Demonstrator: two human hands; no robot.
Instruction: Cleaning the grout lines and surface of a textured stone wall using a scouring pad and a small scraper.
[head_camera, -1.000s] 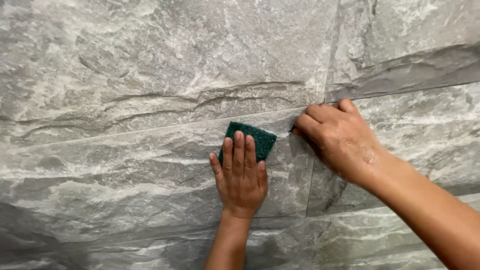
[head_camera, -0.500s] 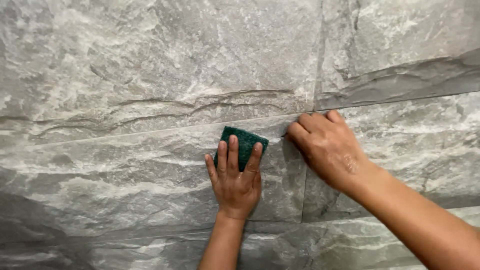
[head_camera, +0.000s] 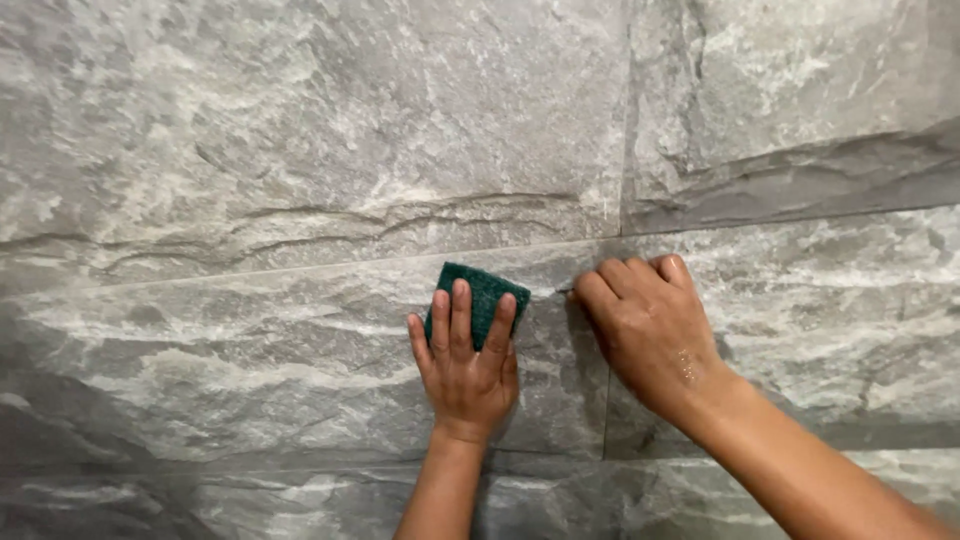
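The whole view is filled by grey stone-look tiles (head_camera: 250, 130), marked with pale streaks and darker ridges; a horizontal grout line (head_camera: 300, 268) is seen across the middle; a vertical joint (head_camera: 625, 120) is seen upper right; a darker band (head_camera: 800, 180) is shown beside it.

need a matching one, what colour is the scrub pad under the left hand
Dark green scrub pad, clearest in the head view.

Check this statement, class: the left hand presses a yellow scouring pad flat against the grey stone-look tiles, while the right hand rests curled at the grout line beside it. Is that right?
Not quite. In the head view the scouring pad under the left hand is dark green, not yellow. The rest holds: the right hand rests curled at the grout line of the grey tiles.
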